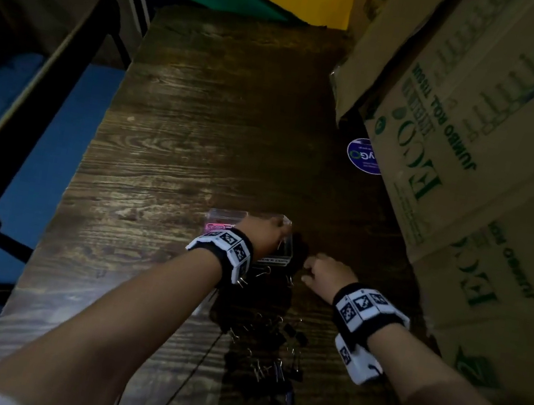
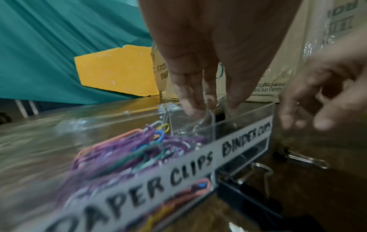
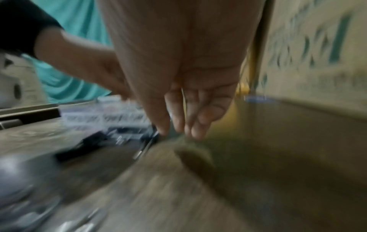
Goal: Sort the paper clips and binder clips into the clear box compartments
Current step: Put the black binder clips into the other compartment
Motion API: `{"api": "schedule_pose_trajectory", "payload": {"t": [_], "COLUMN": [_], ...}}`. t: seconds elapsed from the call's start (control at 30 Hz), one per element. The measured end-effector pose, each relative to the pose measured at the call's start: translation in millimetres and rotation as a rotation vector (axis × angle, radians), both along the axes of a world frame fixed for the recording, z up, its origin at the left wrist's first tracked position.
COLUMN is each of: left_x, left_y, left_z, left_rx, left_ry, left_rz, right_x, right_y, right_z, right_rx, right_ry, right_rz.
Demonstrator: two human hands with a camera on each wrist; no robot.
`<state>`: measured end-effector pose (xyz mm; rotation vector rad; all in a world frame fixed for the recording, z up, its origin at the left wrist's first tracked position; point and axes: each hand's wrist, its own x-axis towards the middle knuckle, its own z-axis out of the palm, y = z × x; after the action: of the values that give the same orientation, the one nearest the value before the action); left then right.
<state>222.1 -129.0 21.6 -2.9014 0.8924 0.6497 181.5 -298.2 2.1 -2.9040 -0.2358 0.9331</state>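
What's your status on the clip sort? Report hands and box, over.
Left hand fingertips down in the binder clips compartment, grip unclear. Right hand low beside the clear box, grip blurred. Loose binder clips remain on table. Nothing blocking.

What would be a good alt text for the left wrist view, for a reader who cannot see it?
The left hand reaches its fingers down into the "BINDER CLIPS" compartment of a clear box. The "PAPER CLIPS" compartment beside it holds coloured paper clips. The right hand hovers at the right, and black binder clips lie on the table.
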Motion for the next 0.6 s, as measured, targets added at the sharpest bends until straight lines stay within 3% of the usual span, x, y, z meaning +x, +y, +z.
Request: {"api": "schedule_pose_trajectory", "payload": {"t": [0.17, 0.3, 0.43, 0.6], "left_x": [-29, -55, -73, -83], "left_y": [17, 28, 33, 32], "left_z": [4, -16, -41, -51], "left_rx": [0.001, 0.079, 0.083, -0.007], "left_ry": [-0.174, -0.051, 0.014, 0.009], "left_rz": [-0.09, -0.162, -0.097, -0.022], "right_x": [-10, -13, -20, -36], "right_y": [21, 32, 32, 26], "right_z": [-16, -21, -26, -23], "right_rx": [0.118, 0.158, 0.207, 0.131], "right_ry": [-0.066, -0.105, -0.082, -0.094], "right_rz": [-0.113, -0.164, -0.255, -0.164]}}
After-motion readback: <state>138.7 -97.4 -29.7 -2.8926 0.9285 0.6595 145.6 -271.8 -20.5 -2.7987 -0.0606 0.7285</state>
